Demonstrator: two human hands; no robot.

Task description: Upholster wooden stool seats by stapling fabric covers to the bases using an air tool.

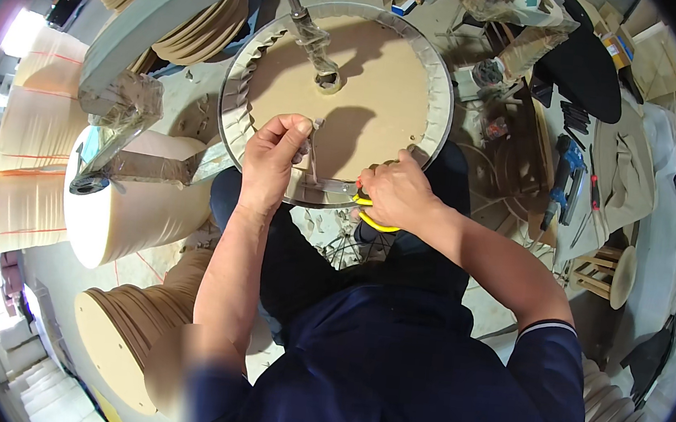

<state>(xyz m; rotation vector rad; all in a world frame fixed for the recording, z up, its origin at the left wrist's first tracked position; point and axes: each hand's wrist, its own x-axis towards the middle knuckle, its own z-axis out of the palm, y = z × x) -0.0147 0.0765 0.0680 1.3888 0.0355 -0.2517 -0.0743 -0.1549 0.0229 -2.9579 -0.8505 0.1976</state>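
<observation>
A round, cushion-like seat (397, 62) lies in front of me, its pale fabric edge folded in pleats over a tan board. My left hand (272, 156) is closed in a pinch above the near left part of the board. From its fingertips a thin strip of fabric (315, 148) runs down to the near rim. In my right hand (397, 191), at the near right rim, are scissors with yellow handles (377, 225). Their blades point left along the pleated edge, close to the strip's lower end.
A wrapped metal post (315, 42) comes down onto the board's middle. Stacked tan discs (201, 31) stand at far left, above large cream rolls (140, 200). More discs (117, 344) are at near left. On the right are a blue staple gun (567, 172) and a red-handled screwdriver (594, 195).
</observation>
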